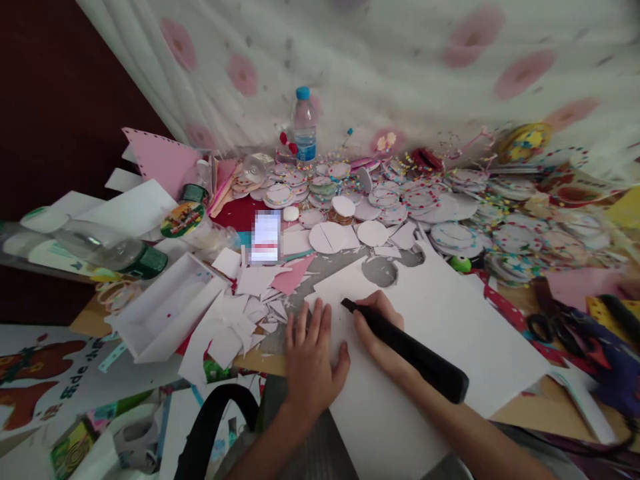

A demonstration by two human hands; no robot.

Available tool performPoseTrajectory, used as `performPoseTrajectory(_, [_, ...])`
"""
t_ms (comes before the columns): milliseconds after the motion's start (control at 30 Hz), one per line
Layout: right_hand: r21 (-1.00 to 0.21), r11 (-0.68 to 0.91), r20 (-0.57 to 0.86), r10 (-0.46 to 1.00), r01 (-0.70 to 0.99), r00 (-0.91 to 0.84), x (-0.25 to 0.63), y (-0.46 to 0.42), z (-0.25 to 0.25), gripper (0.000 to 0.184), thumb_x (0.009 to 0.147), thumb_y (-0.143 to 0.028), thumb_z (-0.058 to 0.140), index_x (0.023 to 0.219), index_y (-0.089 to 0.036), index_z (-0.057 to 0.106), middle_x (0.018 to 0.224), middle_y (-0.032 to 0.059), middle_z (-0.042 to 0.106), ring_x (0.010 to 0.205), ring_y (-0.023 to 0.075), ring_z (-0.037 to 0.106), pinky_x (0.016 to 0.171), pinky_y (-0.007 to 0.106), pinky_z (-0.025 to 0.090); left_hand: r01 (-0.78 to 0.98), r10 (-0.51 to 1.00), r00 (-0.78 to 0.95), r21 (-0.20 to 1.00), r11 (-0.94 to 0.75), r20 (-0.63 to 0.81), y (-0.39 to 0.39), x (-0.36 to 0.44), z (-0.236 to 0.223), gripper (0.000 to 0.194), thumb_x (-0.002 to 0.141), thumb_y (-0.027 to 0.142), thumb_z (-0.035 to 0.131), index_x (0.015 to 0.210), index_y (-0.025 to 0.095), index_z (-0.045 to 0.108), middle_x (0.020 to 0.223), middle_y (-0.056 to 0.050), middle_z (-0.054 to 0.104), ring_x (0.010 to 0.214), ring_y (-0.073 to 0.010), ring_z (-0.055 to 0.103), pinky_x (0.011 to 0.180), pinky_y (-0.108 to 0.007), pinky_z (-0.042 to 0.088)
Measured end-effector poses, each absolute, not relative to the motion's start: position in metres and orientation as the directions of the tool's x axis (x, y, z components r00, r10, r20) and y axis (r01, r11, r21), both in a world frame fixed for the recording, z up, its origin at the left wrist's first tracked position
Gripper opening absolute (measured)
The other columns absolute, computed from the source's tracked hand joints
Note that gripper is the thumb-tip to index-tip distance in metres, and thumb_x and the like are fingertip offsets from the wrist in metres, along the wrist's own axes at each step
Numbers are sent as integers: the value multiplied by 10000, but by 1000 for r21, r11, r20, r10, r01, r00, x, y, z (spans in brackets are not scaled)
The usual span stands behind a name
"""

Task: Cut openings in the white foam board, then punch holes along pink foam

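Observation:
My left hand [313, 357] lies flat with its fingers spread, pressing the left part of a large white foam board [460, 327]. My right hand [380, 330] is closed around a long black cutter [417, 353]. Its narrow front end points away to the left, just above or touching the board near my left fingertips; the blade itself cannot be made out. Round gaps are cut into the board's far edge, where a grey mat [377, 272] shows through. Beyond that edge lie white discs [327, 237], one crossed by a line.
White scraps [260, 307] and an open white box [165, 310] lie to the left, beside plastic bottles [110, 247]. A lit phone [265, 237], a water bottle [305, 130] and stacks of decorated discs [385, 197] stand behind. Scissors [555, 327] lie at the right.

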State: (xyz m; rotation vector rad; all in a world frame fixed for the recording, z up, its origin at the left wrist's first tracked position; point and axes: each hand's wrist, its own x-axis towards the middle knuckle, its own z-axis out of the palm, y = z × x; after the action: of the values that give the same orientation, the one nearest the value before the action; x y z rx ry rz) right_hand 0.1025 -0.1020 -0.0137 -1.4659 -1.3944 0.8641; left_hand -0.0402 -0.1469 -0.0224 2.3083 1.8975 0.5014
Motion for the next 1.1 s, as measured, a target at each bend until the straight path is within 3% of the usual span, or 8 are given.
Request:
performPoseTrajectory(600, [-848, 93, 187, 974, 522, 131, 89, -111, -23, 133, 783, -311, 588, 849, -225, 511, 562, -40, 557, 421, 111, 479, 454, 224, 421, 926, 976, 173, 314, -208, 136, -143, -42, -23, 617, 832, 347, 498, 1412, 162, 398, 1516, -49, 340, 1400, -301, 267, 1156, -524, 145])
performPoseTrajectory(800, [-826, 116, 178, 982, 552, 60, 93, -110, -31, 141, 765, -285, 611, 855, -235, 514, 583, -46, 569, 428, 106, 485, 452, 211, 421, 920, 974, 184, 326, -217, 130, -143, -43, -22, 665, 802, 353, 537, 1419, 154, 388, 1514, -59, 342, 1398, -314, 267, 1154, -531, 145])
performPoseTrajectory(1100, [-846, 23, 116, 983, 533, 143, 86, -108, -23, 119, 768, -300, 583, 808, -241, 487, 541, -58, 586, 414, 123, 529, 456, 210, 443, 911, 967, 198, 335, -242, 159, -143, -43, -23, 640, 804, 338, 532, 1398, 129, 419, 1502, -84, 363, 1393, -326, 272, 1142, -539, 159])
